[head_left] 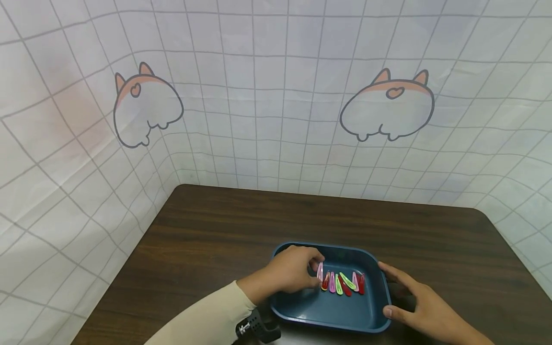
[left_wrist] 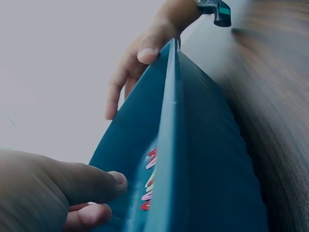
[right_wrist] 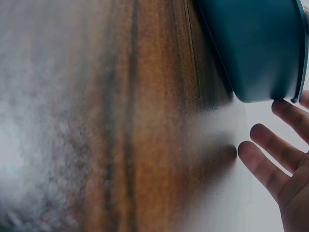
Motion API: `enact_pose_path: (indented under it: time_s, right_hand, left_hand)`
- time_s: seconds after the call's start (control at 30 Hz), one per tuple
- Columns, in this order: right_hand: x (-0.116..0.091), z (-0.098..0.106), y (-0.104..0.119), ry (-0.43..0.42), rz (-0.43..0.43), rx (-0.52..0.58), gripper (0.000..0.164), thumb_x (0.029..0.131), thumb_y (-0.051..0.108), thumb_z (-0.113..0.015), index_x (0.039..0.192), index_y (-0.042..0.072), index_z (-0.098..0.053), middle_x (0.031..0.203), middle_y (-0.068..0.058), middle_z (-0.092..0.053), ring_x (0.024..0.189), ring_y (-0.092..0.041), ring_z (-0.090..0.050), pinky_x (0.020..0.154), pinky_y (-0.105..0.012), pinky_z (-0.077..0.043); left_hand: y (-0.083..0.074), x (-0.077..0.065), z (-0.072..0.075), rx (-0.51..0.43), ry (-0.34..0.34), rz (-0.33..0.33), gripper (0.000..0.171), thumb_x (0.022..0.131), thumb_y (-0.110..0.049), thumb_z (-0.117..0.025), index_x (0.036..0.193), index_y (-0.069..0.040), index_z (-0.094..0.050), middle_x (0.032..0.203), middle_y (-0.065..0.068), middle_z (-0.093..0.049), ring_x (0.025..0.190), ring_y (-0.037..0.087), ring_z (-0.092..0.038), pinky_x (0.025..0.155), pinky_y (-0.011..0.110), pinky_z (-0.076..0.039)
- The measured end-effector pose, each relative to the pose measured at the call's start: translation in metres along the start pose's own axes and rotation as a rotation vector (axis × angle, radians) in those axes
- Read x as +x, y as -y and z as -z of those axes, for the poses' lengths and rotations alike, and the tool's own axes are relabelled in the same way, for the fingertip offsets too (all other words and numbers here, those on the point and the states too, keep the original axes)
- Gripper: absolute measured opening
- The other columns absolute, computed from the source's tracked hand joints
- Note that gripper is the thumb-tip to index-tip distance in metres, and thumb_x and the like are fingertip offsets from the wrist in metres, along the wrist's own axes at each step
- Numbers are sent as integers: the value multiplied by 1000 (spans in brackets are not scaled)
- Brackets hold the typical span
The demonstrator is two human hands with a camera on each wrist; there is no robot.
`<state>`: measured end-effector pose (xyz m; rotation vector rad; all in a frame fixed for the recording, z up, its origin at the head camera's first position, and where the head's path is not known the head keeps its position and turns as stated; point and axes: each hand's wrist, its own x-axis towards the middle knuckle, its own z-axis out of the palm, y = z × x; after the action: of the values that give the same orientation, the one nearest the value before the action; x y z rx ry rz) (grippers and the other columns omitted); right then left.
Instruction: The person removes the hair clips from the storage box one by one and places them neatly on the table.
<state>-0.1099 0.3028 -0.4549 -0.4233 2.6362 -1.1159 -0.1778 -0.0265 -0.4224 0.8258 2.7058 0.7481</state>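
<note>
A row of several snap hair clips [head_left: 339,283] in pink, red and light green lies in a dark blue tray [head_left: 329,322]. My left hand [head_left: 290,269] reaches over the tray's left side and pinches a pale pink hair clip [head_left: 319,271] at the row's left end, between thumb and fingers. In the left wrist view that clip is mostly hidden behind the left hand [left_wrist: 63,188]. At the tray's right end my right hand [head_left: 424,306] has its fingers spread, with fingertip and thumb at the rim. The right wrist view shows its fingers [right_wrist: 270,166] fairly straight beside the tray wall.
The tray stands on a dark wood table [head_left: 207,239], near its front edge. Behind the table hangs a white grid-patterned cloth [head_left: 258,96] with cartoon animal prints. A black device [head_left: 258,328] is strapped at the left wrist, below a cream sleeve [head_left: 211,311].
</note>
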Motion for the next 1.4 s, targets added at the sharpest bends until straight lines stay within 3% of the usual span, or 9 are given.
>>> enact_pose_path:
  time_s: [0.2, 0.33, 0.57, 0.83, 1.17, 1.4]
  right_hand:
    - [-2, -2, -1, -16, 45, -2, 81, 94, 34, -76, 161, 23, -32, 152, -27, -44, 114, -45, -62, 80, -64, -54]
    - [-4, -3, -1, -27, 66, -10, 81, 94, 34, -76, 160, 25, -32, 153, -26, -43, 120, -52, -57, 82, -67, -53]
    - [-5, -5, -3, -24, 68, 8, 81, 94, 33, -76, 161, 24, -31, 153, -25, -43, 118, -48, -60, 82, -65, -53]
    - [-6, -6, -2, -32, 71, 5, 81, 94, 32, -76, 161, 25, -31, 154, -25, -43, 117, -48, -60, 82, -65, -53]
    - [-7, -6, 0, -37, 77, -10, 80, 95, 33, -76, 161, 25, -31, 150, -26, -47, 114, -43, -64, 80, -59, -56]
    - [-7, -4, -1, -42, 78, -7, 80, 94, 33, -76, 160, 26, -32, 151, -26, -47, 116, -47, -61, 80, -64, -54]
  left_hand:
    - [3, -3, 6, -91, -10, -23, 48, 84, -26, -86, 127, -14, -70, 92, -16, -65, 82, 3, -58, 71, 23, -47]
    - [7, -4, 10, -151, -23, -75, 49, 85, -25, -86, 129, -11, -69, 94, -15, -65, 90, 7, -61, 79, 23, -49]
    - [12, -9, 19, -175, -34, -140, 51, 86, -28, -84, 131, -11, -69, 99, -16, -67, 101, 12, -62, 89, 27, -48]
    - [22, -19, 27, -202, -87, -129, 53, 84, -29, -87, 131, -11, -70, 98, -12, -70, 100, 16, -60, 85, 30, -46]
    - [35, -29, 40, -228, -121, -118, 54, 84, -29, -87, 131, -11, -70, 97, -11, -70, 104, 14, -58, 94, 39, -47]
    - [40, -35, 47, -247, -143, -114, 53, 84, -28, -87, 131, -11, -70, 95, -16, -67, 108, 17, -58, 100, 45, -48]
